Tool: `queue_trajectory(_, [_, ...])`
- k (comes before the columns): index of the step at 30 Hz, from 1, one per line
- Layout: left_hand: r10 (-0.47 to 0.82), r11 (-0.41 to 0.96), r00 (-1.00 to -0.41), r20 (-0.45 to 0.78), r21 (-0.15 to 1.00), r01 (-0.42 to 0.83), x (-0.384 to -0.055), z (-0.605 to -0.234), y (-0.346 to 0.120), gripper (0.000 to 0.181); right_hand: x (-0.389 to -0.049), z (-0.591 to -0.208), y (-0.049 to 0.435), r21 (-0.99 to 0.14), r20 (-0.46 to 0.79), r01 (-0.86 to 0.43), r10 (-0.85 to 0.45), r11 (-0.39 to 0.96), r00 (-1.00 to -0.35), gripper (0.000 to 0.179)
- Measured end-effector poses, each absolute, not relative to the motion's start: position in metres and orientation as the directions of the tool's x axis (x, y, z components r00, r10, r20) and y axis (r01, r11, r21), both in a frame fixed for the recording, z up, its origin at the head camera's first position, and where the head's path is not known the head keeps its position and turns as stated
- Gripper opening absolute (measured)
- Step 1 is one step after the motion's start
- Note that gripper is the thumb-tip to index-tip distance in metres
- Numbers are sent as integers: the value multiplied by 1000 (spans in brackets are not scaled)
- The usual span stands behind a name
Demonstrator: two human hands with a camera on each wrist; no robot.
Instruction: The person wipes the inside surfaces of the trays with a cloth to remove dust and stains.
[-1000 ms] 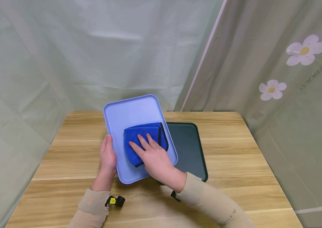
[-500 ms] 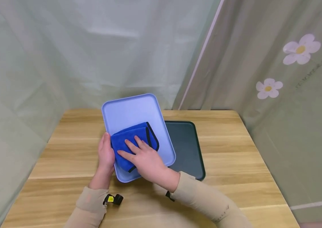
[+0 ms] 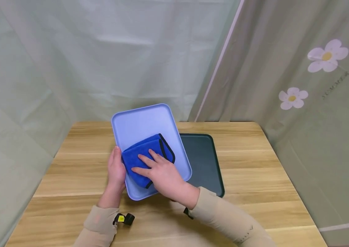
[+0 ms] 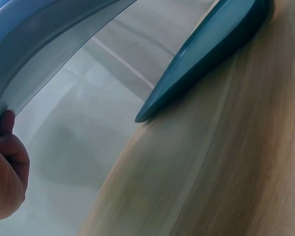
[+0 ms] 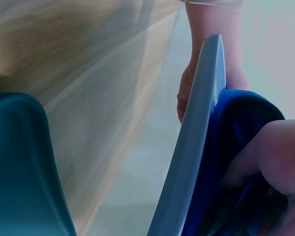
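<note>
A light blue rectangular tray (image 3: 143, 123) is held up at a tilt above the table. My left hand (image 3: 116, 169) grips its left edge, thumb on the upper side; the curled fingers (image 4: 12, 147) show against the underside in the left wrist view. On the tray's inner face lies a folded blue cloth (image 3: 140, 151) with black edging. My right hand (image 3: 166, 176) presses this cloth flat with straight, spread fingers. From the side, the right wrist view shows the thumb (image 5: 243, 164) against the cloth; the hand hides part of it.
A dark green tray (image 3: 203, 161) lies on the wooden table (image 3: 248, 178), partly covered by the raised tray in the head view. Pale curtains (image 3: 131, 61) hang behind and beside the table, with flowers printed on the right one.
My right hand has slid the cloth left across the tray to its left edge, then slightly back to the right. The left hand and the tray stay nearly still.
</note>
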State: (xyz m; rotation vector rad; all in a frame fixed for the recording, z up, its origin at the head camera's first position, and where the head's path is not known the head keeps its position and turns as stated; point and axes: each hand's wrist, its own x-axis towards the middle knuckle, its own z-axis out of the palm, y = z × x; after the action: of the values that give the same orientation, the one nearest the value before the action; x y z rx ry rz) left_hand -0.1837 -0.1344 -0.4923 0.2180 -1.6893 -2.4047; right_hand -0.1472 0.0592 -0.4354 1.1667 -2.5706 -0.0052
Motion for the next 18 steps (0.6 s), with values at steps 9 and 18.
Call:
queue_trajectory(9, [-290,-299,-956,-39,953,52,-187,-493,-138,59,-153,-433,69,134,301,-705,-706,696,-641,62])
queue_trajectory(18, [-302,-262,-950,-78,965,4,-187,-492,-142,59,-155,-431,80,83,282,-655,-648,751,-707,68])
